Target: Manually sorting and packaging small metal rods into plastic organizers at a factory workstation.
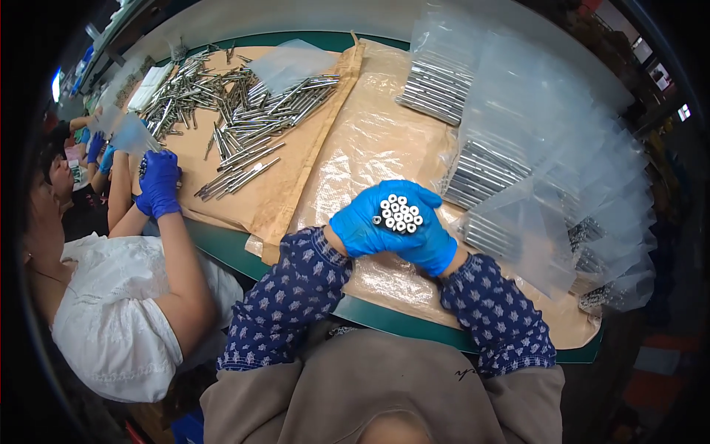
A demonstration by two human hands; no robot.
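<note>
A bundle of slim metal rods (400,214) stands nearly end-on to me, its pale, ring-like ends with dark centres packed together. Wrapped around one side of it is my left hand (360,222) in a blue glove. My right hand (435,244), gloved the same way, closes around the other side, and the two hands touch. One end at the left edge looks darker than the rest. Both hands are over the clear plastic sheet (355,166) on the table. The lengths of the held rods are hidden beneath the gloves.
Clear bags of rods (492,174) lie overlapped along the right side. Loose metal rods (259,118) are heaped on brown paper (244,63) at the far left, with a clear bag (292,65) on top. A co-worker's blue-gloved hand (158,183) is at left; other people sit beyond.
</note>
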